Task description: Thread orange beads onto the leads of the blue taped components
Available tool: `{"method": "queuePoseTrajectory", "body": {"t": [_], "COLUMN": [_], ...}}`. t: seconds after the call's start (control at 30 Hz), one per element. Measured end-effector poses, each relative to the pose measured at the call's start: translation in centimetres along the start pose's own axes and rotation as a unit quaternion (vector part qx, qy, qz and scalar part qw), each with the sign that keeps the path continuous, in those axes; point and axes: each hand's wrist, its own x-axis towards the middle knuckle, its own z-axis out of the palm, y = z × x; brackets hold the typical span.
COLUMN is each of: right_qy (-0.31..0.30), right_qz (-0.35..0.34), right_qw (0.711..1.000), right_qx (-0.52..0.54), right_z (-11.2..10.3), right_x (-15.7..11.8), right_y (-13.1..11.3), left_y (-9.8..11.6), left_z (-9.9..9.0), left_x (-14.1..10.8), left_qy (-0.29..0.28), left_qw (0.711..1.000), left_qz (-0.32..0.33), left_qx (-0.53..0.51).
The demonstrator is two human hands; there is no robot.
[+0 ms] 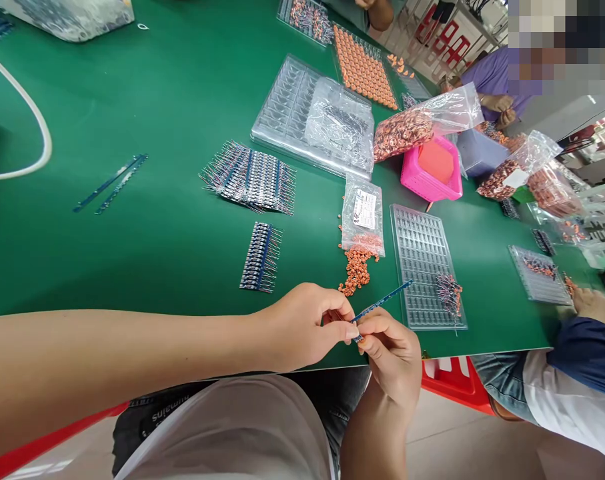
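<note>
Both hands meet at the table's front edge around a thin blue strip (382, 300) that points up and right. My left hand (327, 327) pinches the strip's lower end between thumb and fingers. Close against it, my right hand (389, 343) is closed, with a small orange piece partly showing at its fingertips. Loose orange rings (357, 270) spill from a labelled plastic bag (363, 210) just beyond the hands. A clear ribbed tray (422, 253) on the right holds a small heap of wired parts (449, 295). A row of wired parts on a blue strip (261, 258) lies to the left.
Stacked strips of parts (255, 179) lie mid-table, below large clear trays (287, 100). A pink basket (432, 170) and a bag of rings (405, 133) stand right of them. Two blue strips (111, 183) lie left. A co-worker's hand (595, 305) is at the far right.
</note>
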Motion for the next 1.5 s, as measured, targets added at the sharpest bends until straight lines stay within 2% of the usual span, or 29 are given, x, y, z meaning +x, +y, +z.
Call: {"method": "queuePoseTrajectory", "body": {"t": [0.9, 1.33, 1.5], "right_qy": [0.011, 0.009, 0.046], "right_qz": [0.007, -0.001, -0.026], "right_qw": [1.0, 1.0, 0.998], "right_qx": [-0.026, -0.028, -0.033], "right_z": [0.38, 0.6, 0.62], "right_x": [0.33, 0.21, 0.13], "right_y": [-0.37, -0.24, 0.47], "left_y": [-0.38, -0.68, 0.04], "left_z": [0.15, 0.29, 0.05], "left_x": [-0.07, 0.11, 0.11], "left_qy": [0.029, 0.032, 0.06], "left_qw": [0.998, 0.998, 0.998], "left_qz": [0.052, 0.039, 0.02], "left_qx": [0.033, 0.034, 0.031]}}
